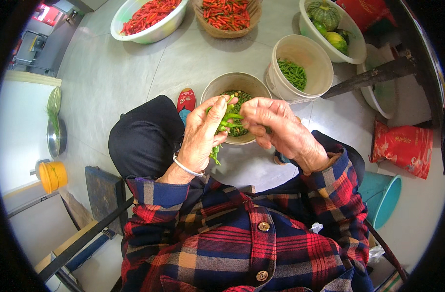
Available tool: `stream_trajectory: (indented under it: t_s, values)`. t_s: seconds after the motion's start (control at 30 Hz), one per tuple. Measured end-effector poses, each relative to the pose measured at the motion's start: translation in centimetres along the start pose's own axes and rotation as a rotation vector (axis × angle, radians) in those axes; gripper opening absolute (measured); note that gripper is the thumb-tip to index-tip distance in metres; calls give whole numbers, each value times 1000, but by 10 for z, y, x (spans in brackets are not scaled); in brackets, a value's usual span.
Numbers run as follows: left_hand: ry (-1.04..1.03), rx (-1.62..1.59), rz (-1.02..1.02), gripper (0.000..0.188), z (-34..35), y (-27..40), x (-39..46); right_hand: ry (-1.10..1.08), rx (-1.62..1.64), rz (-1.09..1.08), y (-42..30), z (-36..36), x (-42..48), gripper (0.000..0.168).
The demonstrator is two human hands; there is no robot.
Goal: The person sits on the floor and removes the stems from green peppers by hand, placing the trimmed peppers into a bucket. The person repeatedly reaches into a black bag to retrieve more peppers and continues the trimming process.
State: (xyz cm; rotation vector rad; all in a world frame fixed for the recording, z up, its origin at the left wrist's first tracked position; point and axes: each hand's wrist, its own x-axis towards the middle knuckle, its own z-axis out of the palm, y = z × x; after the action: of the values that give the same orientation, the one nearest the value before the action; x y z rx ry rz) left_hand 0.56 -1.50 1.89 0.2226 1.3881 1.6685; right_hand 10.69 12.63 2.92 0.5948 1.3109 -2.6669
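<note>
My left hand holds a small bunch of green chili peppers, with some hanging below the palm. At the tips of the peppers, my right hand pinches one end between thumb and fingers; the fingertips are slightly blurred. Both hands are above a pale bucket on the floor between my knees. Green stems and bits cover its bottom, partly hidden by the hands. To its upper right, a white plastic bucket contains whole green chili peppers.
Red chilies fill a white basin and a woven basket at the far side. Squashes lie in another basin. On the right are a red printed bag and a teal bucket. A yellow bucket stands left.
</note>
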Motion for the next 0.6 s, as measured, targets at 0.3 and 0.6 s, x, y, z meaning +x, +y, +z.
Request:
stream_trajectory:
  t_s: [0.3, 0.6]
  values:
    - [-47, -1, -32, 31, -2, -5, 2, 209, -608, -308, 5, 12, -3, 18]
    - [-17, 30, -18, 22, 0, -5, 0, 343, -613, -416, 6, 10, -4, 17]
